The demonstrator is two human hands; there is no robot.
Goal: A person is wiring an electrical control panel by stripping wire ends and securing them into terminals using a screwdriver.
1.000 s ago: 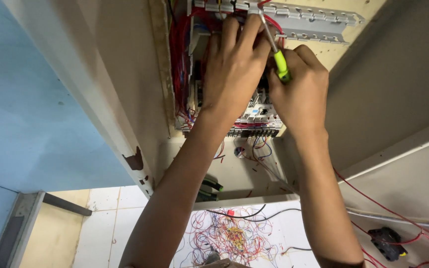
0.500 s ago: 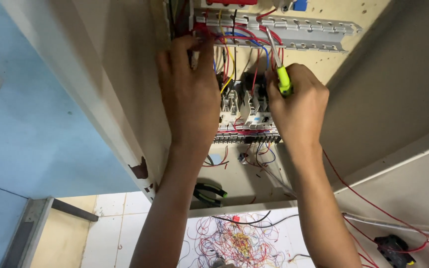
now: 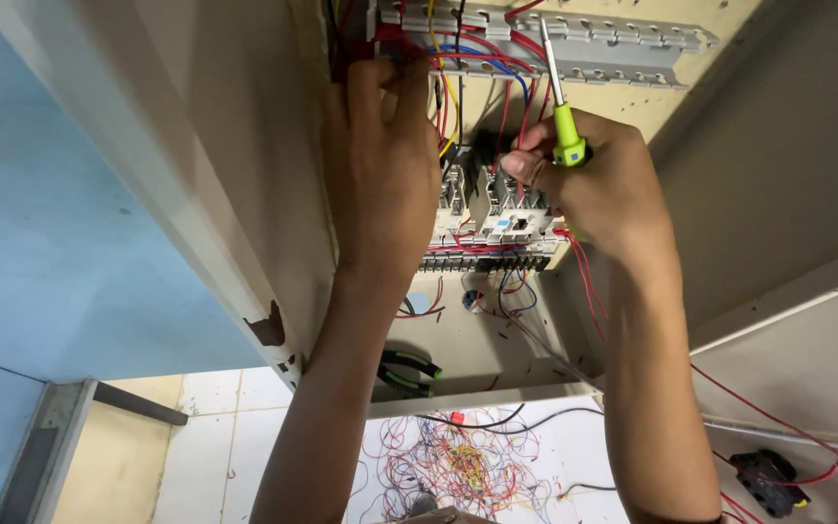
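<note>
Carefully, I am working inside the open electrical cabinet (image 3: 244, 194), looking up into it. My right hand (image 3: 598, 194) is closed around a screwdriver with a green handle (image 3: 568, 136); its metal shaft is pointing up toward the grey wire duct (image 3: 623, 44) at the top of the panel. My left hand (image 3: 380, 165) is reaching into the bundle of red wires (image 3: 390, 44) at the upper left. Its fingers are curled among them, but I cannot tell if they are really pinching one wire or only pushing the bundle aside. Between my two hands sits the row of breakers and contactors (image 3: 497, 218), with a terminal strip (image 3: 482, 262) just below.

To do this well, I think I should be keeping the left fingers well away from bare terminals and holding only insulated parts. The screwdriver tip should be seated straight in a screw head before turning, because a slip could touch a neighbouring wire. A pair of pliers (image 3: 404, 369) is lying on the cabinet floor, and many wire cuttings (image 3: 458, 466) are scattered on the white surface below.
</note>
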